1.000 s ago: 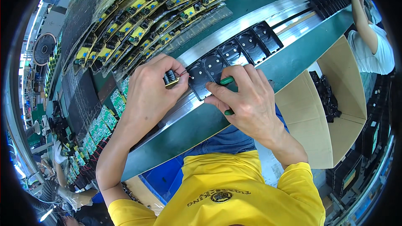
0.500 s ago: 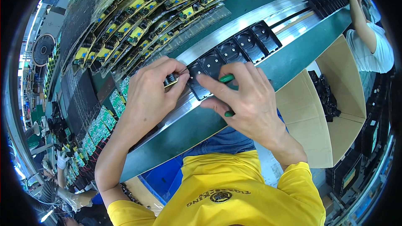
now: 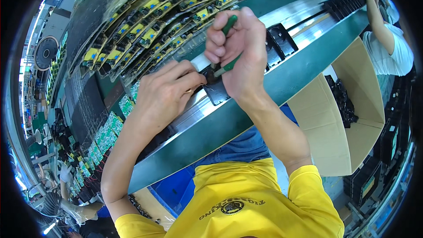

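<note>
Clearly, the right hand (image 3: pixel 247 53) is closed around the green-handled pliers (image 3: pixel 230 65), palm up, with the handles spread. The pliers sit over the near end of a row of black cases (image 3: pixel 216 95) on the rail (image 3: pixel 304 11), above the tabletop (image 3: pixel 198 137). They look stiff, light and easily carried one-handed; the coated handles (probably not slippery) seem the place to hold. Their nose points towards 7 or 8 o'clock, next to the left fingertips, the handles reaching back towards 1 or 2. The left hand (image 3: pixel 169 89) lies at 8 o'clock from the pliers, its fingers bunched at the case's edge; I cannot tell what they pinch. The cases, likely rigid plastic, run from 8 towards 2 o'clock.
</note>
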A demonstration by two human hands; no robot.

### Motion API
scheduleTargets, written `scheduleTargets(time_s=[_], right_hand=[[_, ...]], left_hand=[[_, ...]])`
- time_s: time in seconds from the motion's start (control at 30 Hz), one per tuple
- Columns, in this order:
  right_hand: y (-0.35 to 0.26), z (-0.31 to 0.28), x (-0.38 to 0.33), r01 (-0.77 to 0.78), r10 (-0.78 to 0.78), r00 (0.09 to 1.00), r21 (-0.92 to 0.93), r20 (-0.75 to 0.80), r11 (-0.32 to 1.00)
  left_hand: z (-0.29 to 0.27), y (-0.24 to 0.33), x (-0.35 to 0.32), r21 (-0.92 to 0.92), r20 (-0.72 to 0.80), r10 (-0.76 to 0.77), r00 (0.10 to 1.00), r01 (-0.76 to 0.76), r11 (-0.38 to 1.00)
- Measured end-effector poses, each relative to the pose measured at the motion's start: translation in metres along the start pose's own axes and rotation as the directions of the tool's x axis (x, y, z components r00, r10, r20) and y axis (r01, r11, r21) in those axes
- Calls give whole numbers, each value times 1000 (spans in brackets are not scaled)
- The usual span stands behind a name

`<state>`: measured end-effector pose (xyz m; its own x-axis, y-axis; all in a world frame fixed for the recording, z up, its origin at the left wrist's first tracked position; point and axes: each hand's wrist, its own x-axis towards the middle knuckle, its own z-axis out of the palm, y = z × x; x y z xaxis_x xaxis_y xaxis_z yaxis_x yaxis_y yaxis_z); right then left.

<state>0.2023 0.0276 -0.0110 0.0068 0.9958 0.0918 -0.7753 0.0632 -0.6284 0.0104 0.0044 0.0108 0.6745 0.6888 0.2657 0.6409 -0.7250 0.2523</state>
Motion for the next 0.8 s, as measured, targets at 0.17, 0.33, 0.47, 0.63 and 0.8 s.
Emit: scheduleTargets(time_s=[0.17, 0.33, 0.47, 0.63, 0.8], right_hand=[[7, -4, 1, -62, 63, 996, -10, 64, 998], [17, -26, 0, 24, 1, 976, -111, 218, 993], [7, 1, -8, 108, -86, 987, -167, 135, 980], [-62, 15, -53, 344, -268, 937, -444, 225, 827], [-63, -29, -79, 470, -73, 872, -870, 484, -153]], left_hand=[[11, -5, -4, 44, -64, 55, 996, -52, 998], [6, 5, -3, 38, -16, -4, 1000, 4, 999], [-2, 12, -2, 48, -29, -54, 998, 56, 997], [-7, 23, -3, -30, -64, -170, 983, 169, 985], [3, 27, 0, -122, -85, -272, 959, 261, 958]])
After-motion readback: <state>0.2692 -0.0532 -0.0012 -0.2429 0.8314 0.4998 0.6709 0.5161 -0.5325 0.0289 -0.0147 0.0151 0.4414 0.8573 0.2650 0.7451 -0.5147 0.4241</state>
